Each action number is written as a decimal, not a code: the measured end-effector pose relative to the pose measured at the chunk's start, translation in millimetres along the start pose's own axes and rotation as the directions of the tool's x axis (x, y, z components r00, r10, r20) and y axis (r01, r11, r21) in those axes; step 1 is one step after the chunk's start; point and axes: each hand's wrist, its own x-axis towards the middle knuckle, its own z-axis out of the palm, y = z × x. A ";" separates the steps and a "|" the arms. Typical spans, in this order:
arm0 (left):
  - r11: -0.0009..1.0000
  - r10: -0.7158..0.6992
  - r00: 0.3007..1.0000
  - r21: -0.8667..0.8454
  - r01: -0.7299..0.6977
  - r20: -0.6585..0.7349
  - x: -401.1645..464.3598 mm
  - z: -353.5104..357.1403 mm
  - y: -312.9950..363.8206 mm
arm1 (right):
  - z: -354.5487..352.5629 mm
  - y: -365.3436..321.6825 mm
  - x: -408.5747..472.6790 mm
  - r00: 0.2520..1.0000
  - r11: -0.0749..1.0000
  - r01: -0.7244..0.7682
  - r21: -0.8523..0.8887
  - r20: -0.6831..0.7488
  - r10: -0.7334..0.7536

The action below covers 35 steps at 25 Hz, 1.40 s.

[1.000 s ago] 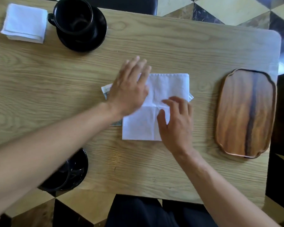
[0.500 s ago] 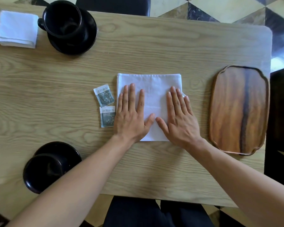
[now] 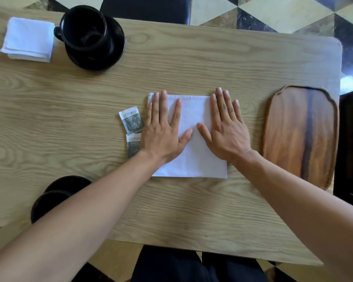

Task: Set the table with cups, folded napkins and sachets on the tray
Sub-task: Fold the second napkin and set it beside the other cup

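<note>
Both hands lie flat on the white napkin (image 3: 194, 143) mid-worktop (image 3: 212, 64), the left hand (image 3: 163, 131) and right hand (image 3: 226, 131) with fingers straight and spread wide (holding nothing). Two sachets (image 3: 131, 122) sit just left of the left fingers; the wooden tray (image 3: 300, 135) lies right of the right fingers.

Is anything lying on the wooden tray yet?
No, the wooden tray shows only bare wood, while both sachets lie on the table.
</note>
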 end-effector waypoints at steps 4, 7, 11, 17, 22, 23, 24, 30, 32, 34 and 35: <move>0.995 -0.013 0.998 -0.097 0.007 -0.067 -2.6 -14.5 3.6 | -11.4 -5.2 -6.2 0.998 0.997 -0.047 0.056 -0.037 0.049; 0.985 -0.054 0.984 -0.170 0.024 -0.170 -38.0 -12.5 5.8 | -6.7 -19.1 -48.6 0.994 0.996 0.021 0.091 -0.106 -0.011; 0.996 -0.050 0.998 -0.069 0.048 -0.034 -83.2 4.5 9.0 | 8.5 -24.4 -88.6 0.999 0.997 -0.003 0.071 -0.038 0.005; 0.987 -0.087 0.996 -0.141 0.081 -0.036 -77.1 -12.4 11.2 | -15.1 -22.9 -80.4 0.989 0.961 -0.118 0.249 -0.055 0.136; 0.927 -0.220 0.964 -0.340 0.159 -0.148 -0.8 -49.7 -13.0 | -57.0 -3.9 8.0 0.858 0.794 -0.495 0.352 0.055 0.510; 0.928 -0.233 0.971 -0.311 0.207 -0.049 18.6 -55.5 -20.7 | -61.8 -1.3 22.4 0.848 0.786 -0.524 0.329 0.115 0.517; 0.942 -0.219 0.975 -0.251 0.223 0.047 34.8 -59.8 -28.1 | -65.6 0.5 32.5 0.847 0.793 -0.530 0.299 0.152 0.509; 0.986 -0.027 0.974 -0.156 0.063 0.223 65.9 -69.2 -50.6 | -71.7 5.3 42.7 0.885 0.708 -0.462 0.535 0.225 0.408; 0.971 -0.002 0.965 -0.231 0.064 0.263 68.0 -74.0 -54.8 | -73.0 6.0 35.5 0.918 0.666 -0.374 0.646 0.156 0.364; 0.959 0.022 0.962 -0.279 0.057 0.273 71.2 -79.4 -57.5 | -76.8 7.5 27.0 0.943 0.643 -0.280 0.713 0.079 0.323; 0.951 0.032 0.961 -0.303 0.056 0.276 72.6 -81.2 -58.1 | -78.3 8.4 23.2 0.950 0.618 -0.253 0.744 0.071 0.304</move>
